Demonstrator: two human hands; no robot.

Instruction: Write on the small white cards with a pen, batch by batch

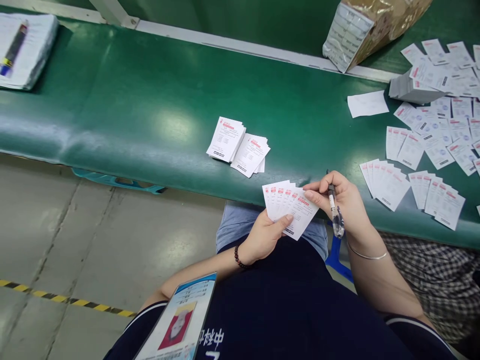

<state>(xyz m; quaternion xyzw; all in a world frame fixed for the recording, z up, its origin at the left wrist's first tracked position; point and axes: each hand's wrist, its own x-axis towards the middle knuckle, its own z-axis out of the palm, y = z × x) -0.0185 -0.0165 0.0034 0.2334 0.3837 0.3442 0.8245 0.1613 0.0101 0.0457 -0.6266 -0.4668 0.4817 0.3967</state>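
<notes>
A fan of white printed cards [279, 202] with red headings is held over the front edge of the green table. My left hand [264, 235] grips the fan from below, its thumb lying across the front card. At the fan's upper right corner, my right hand [339, 195] pinches the front card between thumb and fingers. A pen [333, 212] with a clear end is also tucked in my right hand, pointing down toward me. Just beyond the fan lie two piles of similar cards, a thicker pile [226, 140] and a looser one [250, 154] overlapping it.
Several fanned groups of cards [390, 187] and scattered cards [431, 125] cover the right side, beside a tall card stack [412, 89]. A blank paper slip [367, 104] and a taped carton [356, 35] are behind. A paper pad [37, 50] with a marker [14, 47] lies far left.
</notes>
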